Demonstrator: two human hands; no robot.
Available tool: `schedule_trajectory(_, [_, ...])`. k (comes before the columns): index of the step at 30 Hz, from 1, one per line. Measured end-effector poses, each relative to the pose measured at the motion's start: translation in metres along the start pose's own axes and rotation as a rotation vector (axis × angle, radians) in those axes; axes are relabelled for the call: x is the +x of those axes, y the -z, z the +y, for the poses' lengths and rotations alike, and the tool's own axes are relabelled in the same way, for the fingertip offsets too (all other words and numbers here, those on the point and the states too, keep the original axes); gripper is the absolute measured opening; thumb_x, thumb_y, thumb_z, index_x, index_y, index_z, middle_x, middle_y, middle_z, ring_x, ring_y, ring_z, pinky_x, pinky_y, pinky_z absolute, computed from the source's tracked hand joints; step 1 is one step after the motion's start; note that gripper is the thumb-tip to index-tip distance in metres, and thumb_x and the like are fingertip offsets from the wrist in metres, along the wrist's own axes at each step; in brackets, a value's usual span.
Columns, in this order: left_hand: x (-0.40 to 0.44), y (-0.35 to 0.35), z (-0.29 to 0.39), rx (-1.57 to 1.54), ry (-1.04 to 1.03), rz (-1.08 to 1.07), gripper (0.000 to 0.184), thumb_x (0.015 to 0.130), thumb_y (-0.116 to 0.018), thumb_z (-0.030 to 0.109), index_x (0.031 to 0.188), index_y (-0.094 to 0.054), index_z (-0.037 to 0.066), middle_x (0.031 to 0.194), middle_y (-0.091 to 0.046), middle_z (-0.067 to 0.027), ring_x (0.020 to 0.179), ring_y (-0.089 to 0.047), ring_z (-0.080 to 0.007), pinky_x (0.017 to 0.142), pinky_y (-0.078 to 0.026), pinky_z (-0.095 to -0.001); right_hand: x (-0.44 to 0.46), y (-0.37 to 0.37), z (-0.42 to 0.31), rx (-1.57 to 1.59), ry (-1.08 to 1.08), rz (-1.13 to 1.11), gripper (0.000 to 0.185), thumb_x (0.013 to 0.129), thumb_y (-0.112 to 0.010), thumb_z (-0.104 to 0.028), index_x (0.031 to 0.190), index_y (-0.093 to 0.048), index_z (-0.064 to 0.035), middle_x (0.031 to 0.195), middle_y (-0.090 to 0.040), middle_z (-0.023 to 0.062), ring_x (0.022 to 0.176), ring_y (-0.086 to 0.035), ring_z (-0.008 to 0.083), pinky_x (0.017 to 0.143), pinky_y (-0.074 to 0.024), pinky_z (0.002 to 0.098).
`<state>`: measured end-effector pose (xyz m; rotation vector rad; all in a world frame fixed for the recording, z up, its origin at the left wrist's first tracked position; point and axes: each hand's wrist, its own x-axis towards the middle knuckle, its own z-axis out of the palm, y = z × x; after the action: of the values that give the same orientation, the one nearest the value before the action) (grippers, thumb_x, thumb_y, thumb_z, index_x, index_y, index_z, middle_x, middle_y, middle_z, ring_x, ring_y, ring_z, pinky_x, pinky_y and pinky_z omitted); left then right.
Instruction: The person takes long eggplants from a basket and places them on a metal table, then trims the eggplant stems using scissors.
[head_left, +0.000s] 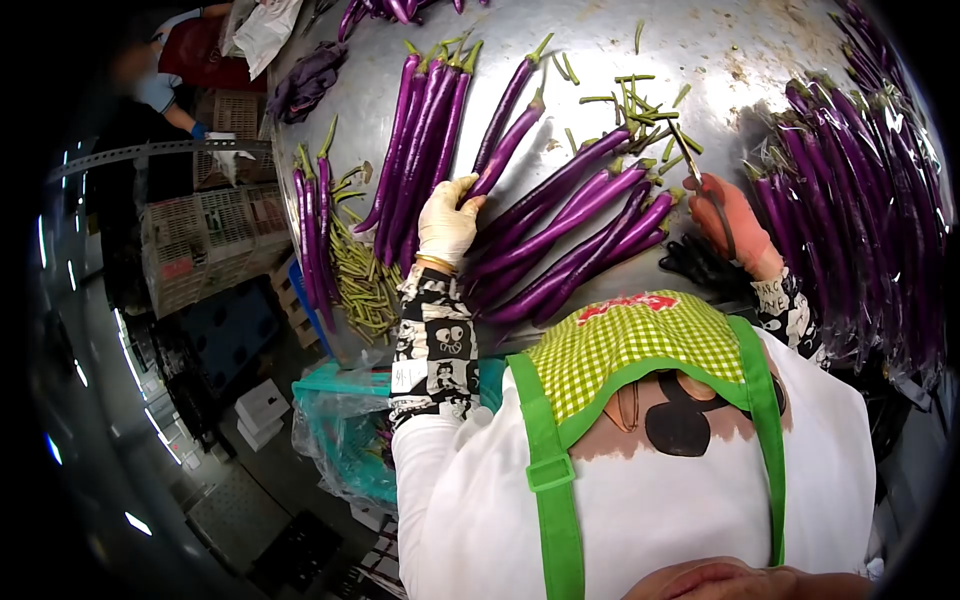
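My left hand (447, 222), in a pale thin glove, is closed around the lower end of a long purple eggplant (508, 150), whose green stem points away from me. A second eggplant (505, 105) lies right alongside it. My right hand (735, 225), in an orange glove, grips a pair of scissors (693, 160), blades pointing to the far left near some cut stems. Between my hands, several eggplants (570, 235) lie fanned out with their stem ends to the right. Left of my left hand rests another bunch of eggplants (420, 140).
Cut green stems (375, 285) are heaped at the table's left edge, more stem pieces (640, 105) beyond the middle. Bagged eggplants (850, 210) fill the right side. A dark cloth (305, 82) lies at the far left. A teal crate (340, 400) stands below; another person (170, 90) is at upper left.
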<state>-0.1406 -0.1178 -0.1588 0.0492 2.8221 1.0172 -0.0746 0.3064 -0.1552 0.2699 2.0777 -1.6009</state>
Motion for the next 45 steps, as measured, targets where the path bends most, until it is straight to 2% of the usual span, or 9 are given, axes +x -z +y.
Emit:
schedule_trajectory(4, [0.004, 0.019, -0.008, -0.758, 0.315, -0.126, 0.037, 0.104, -0.061, 0.014, 0.137, -0.058, -0.002, 0.097, -0.071, -0.0069, 0.074, -0.066, -0.0104, 0.064, -0.056, -0.0248, -0.001, -0.004, -0.005, 0.012, 0.055, -0.029, 0.034, 0.100, -0.060, -0.018, 0.129, -0.058, -0.0007, 0.085, -0.059, 0.0008, 0.071, -0.050, 0.0073, 0.062, -0.0449, 0.0257])
schedule_trajectory(9, [0.013, 0.033, -0.010, -1.245, 0.196, -0.297, 0.058, 0.104, -0.059, 0.025, 0.154, -0.037, 0.005, 0.111, -0.068, -0.0166, 0.087, -0.070, -0.0250, 0.078, -0.061, -0.0381, -0.002, -0.006, -0.008, 0.064, 0.057, -0.056, 0.034, 0.101, -0.058, -0.016, 0.131, -0.057, -0.0002, 0.086, -0.059, -0.0001, 0.073, -0.050, 0.0069, 0.063, -0.0450, 0.0251])
schedule_trajectory(15, [0.016, 0.040, 0.003, -1.470, 0.213, -0.471, 0.056, 0.104, -0.058, 0.037, 0.148, -0.045, 0.004, 0.105, -0.070, -0.0124, 0.081, -0.069, -0.0200, 0.073, -0.059, -0.0340, -0.001, -0.005, 0.003, 0.117, 0.107, -0.110, 0.038, 0.102, -0.058, -0.020, 0.136, -0.054, -0.0047, 0.084, -0.053, -0.0044, 0.065, -0.043, 0.0037, 0.057, -0.0355, 0.0219])
schedule_trajectory(20, [0.008, 0.036, 0.020, -1.290, 0.240, -0.553, 0.057, 0.102, -0.063, 0.037, 0.140, -0.050, -0.003, 0.103, -0.068, -0.0072, 0.073, -0.070, -0.0165, 0.058, -0.058, -0.0250, 0.002, -0.005, -0.002, -0.079, 0.291, -0.124, 0.049, 0.101, -0.059, -0.018, 0.145, -0.047, -0.0003, 0.089, -0.057, -0.0002, 0.073, -0.049, 0.0098, 0.067, -0.0459, 0.0277])
schedule_trajectory(24, [-0.005, 0.028, 0.044, -1.267, 0.265, -0.665, 0.057, 0.103, -0.059, 0.041, 0.135, -0.054, -0.006, 0.097, -0.066, -0.0065, 0.070, -0.069, -0.0166, 0.054, -0.056, -0.0247, 0.002, -0.005, -0.031, 0.103, 0.227, -0.325, 0.075, 0.098, -0.068, -0.041, 0.154, -0.035, -0.0037, 0.101, -0.057, 0.0011, 0.088, -0.051, 0.0106, 0.077, -0.0446, 0.0260])
schedule_trajectory(27, [-0.011, 0.025, 0.056, -1.226, 0.281, -0.764, 0.060, 0.103, -0.058, 0.042, 0.136, -0.053, -0.007, 0.096, -0.066, -0.0073, 0.068, -0.069, -0.0171, 0.054, -0.056, -0.0257, 0.016, -0.009, -0.034, 0.135, 0.274, -0.406, 0.057, 0.101, -0.061, -0.028, 0.148, -0.042, -0.0017, 0.091, -0.057, 0.0007, 0.079, -0.050, 0.0084, 0.069, -0.0459, 0.0251])
schedule_trajectory(35, [-0.019, 0.017, 0.069, -1.163, 0.336, -0.896, 0.062, 0.107, -0.051, 0.040, 0.144, -0.046, -0.009, 0.088, -0.068, -0.0094, 0.065, -0.068, -0.0175, 0.057, -0.056, -0.0276, 0.029, -0.012, -0.049, 0.179, 0.332, -0.358, 0.060, 0.100, -0.061, -0.040, 0.143, -0.047, 0.0005, 0.094, -0.063, 0.0032, 0.083, -0.058, 0.0106, 0.075, -0.0489, 0.0265])
schedule_trajectory(43, [-0.020, 0.005, 0.087, -1.086, 0.286, -0.871, 0.059, 0.108, -0.048, 0.041, 0.150, -0.042, 0.000, 0.088, -0.069, -0.0118, 0.062, -0.068, -0.0170, 0.051, -0.054, -0.0253, 0.024, -0.011, -0.043, 0.069, 0.258, -0.263, 0.050, 0.101, -0.060, -0.030, 0.141, -0.050, -0.0019, 0.085, -0.053, -0.0019, 0.073, -0.045, 0.0076, 0.066, -0.0421, 0.0252])
schedule_trajectory(45, [-0.014, 0.000, 0.088, -0.994, 0.431, -0.848, 0.054, 0.103, -0.063, 0.033, 0.144, -0.049, 0.000, 0.083, -0.068, -0.0078, 0.054, -0.064, -0.0136, 0.046, -0.051, -0.0234, 0.023, -0.004, -0.040, 0.017, 0.200, -0.269, 0.052, 0.102, -0.062, -0.029, 0.145, -0.047, -0.0046, 0.089, -0.052, -0.0047, 0.070, -0.043, 0.0062, 0.061, -0.0381, 0.0245])
